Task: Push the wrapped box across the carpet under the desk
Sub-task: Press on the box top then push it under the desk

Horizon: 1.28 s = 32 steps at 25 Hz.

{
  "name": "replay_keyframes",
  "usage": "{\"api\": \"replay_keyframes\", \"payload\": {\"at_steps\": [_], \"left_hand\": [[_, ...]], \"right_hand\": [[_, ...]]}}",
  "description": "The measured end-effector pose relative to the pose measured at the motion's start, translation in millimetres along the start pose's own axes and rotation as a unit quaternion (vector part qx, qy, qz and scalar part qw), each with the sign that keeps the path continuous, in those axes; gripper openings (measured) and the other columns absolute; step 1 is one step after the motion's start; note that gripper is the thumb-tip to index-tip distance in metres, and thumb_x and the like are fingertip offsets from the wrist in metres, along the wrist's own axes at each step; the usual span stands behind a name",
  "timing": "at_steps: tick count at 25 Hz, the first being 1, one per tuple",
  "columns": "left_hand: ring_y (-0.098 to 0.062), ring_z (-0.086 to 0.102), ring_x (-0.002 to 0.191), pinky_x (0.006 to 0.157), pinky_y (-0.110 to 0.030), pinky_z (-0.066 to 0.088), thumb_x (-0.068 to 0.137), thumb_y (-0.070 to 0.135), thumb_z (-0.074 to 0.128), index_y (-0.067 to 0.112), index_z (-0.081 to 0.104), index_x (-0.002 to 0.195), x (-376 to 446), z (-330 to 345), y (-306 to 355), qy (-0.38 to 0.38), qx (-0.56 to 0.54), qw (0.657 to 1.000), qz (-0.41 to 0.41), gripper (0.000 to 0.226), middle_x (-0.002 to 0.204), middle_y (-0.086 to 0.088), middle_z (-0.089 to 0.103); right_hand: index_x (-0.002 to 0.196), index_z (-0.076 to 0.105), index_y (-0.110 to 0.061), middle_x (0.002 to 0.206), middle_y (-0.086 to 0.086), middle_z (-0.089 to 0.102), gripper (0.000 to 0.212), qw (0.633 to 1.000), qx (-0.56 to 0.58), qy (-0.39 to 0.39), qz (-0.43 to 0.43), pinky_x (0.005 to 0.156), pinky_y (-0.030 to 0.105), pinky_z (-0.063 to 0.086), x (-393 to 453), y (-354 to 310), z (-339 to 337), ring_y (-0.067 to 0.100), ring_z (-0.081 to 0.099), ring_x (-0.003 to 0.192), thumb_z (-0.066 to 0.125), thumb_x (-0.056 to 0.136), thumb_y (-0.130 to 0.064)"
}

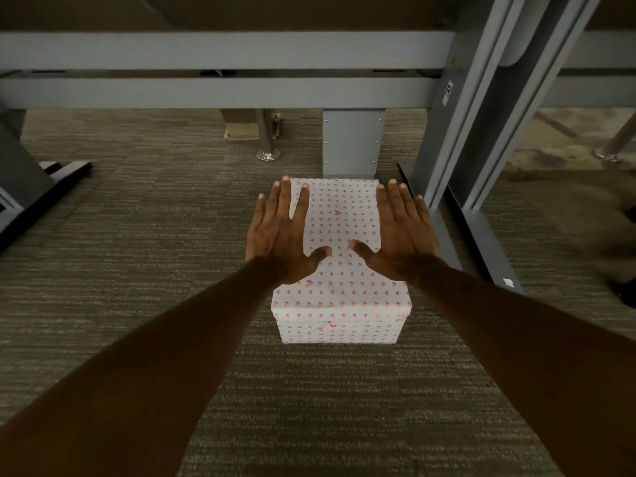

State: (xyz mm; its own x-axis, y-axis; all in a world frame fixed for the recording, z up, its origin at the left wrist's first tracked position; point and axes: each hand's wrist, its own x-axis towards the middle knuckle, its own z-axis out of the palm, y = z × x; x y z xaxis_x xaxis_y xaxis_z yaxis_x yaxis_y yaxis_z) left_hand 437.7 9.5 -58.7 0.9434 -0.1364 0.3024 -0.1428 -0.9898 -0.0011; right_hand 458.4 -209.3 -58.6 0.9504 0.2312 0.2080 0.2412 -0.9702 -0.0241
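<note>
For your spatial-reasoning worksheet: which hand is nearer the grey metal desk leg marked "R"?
Right. The right hand lies flat on the heart-patterned wrapped box beside the grey metal desk leg; the left hand is farther away.

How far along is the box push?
Done: the white heart-patterned wrapped box sits on the striped grey carpet, far end near the grey metal desk post. In hand: left hand and right hand spread open over its top. Left: its near end isn't visibly under the desk.

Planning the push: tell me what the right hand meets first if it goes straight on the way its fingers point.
Likely the grey metal upright panel behind the heart-patterned wrapped box. The right hand points that way, though depth is unclear.
</note>
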Motion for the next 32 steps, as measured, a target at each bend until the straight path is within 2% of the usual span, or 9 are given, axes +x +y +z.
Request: {"api": "replay_keyframes", "payload": {"at_steps": [6, 19, 27, 29, 32], "left_hand": [[-0.035, -0.007, 0.153, 0.123, -0.051, -0.002, 0.075, 0.082, 0.031, 0.014, -0.009, 0.156, -4, -18, 1, -0.003, 0.013, 1.000, -0.003, 0.113, 0.165, -0.021, -0.009], [-0.035, -0.010, 0.153, 0.123, -0.053, -0.001, 0.075, 0.082, 0.036, 0.014, -0.011, 0.156, 0, -18, 7, -0.022, 0.013, 1.000, -0.004, 0.116, 0.165, -0.020, -0.013], [-0.034, -0.005, 0.153, 0.122, -0.050, 0.000, 0.075, 0.079, 0.046, 0.015, -0.006, 0.157, 0, -3, 5, -0.029, -0.012, 0.999, -0.017, 0.116, 0.166, -0.019, -0.006], [-0.035, 0.001, 0.153, 0.120, -0.051, 0.007, 0.073, 0.076, 0.054, 0.020, 0.000, 0.157, -2, 6, 3, -0.052, -0.049, 0.996, -0.049, 0.115, 0.167, -0.017, 0.000], [-0.039, 0.018, 0.150, 0.112, -0.061, 0.029, 0.074, 0.071, 0.060, 0.027, 0.012, 0.155, 0, 23, 0, -0.130, -0.120, 0.975, -0.137, 0.104, 0.164, -0.014, 0.019]], "right_hand": [[0.157, -0.006, -0.011, 0.167, 0.015, -0.009, 0.108, 1.000, -0.008, 0.010, -0.016, 0.123, 0.053, 0.000, -4, -8, -19, 0.032, -0.009, 0.153, 0.031, 0.082, -0.079], [0.157, -0.009, -0.013, 0.167, 0.014, -0.011, 0.110, 1.000, -0.007, 0.015, -0.007, 0.123, 0.053, -0.002, -1, 4, -17, 0.031, -0.011, 0.153, 0.028, 0.079, -0.081], [0.157, -0.008, -0.013, 0.167, 0.014, -0.010, 0.108, 1.000, 0.012, 0.003, 0.008, 0.123, 0.052, -0.002, 2, 10, -4, 0.031, -0.010, 0.153, 0.036, 0.082, -0.077], [0.158, -0.007, -0.014, 0.167, 0.013, -0.009, 0.107, 0.999, 0.035, -0.003, 0.015, 0.124, 0.049, 0.000, 2, 14, 4, 0.031, -0.007, 0.154, 0.042, 0.084, -0.073], [0.158, -0.005, -0.014, 0.167, 0.013, -0.006, 0.103, 0.994, 0.096, -0.028, 0.043, 0.121, 0.045, 0.005, 1, 21, 20, 0.031, -0.003, 0.154, 0.052, 0.087, -0.062]]}}
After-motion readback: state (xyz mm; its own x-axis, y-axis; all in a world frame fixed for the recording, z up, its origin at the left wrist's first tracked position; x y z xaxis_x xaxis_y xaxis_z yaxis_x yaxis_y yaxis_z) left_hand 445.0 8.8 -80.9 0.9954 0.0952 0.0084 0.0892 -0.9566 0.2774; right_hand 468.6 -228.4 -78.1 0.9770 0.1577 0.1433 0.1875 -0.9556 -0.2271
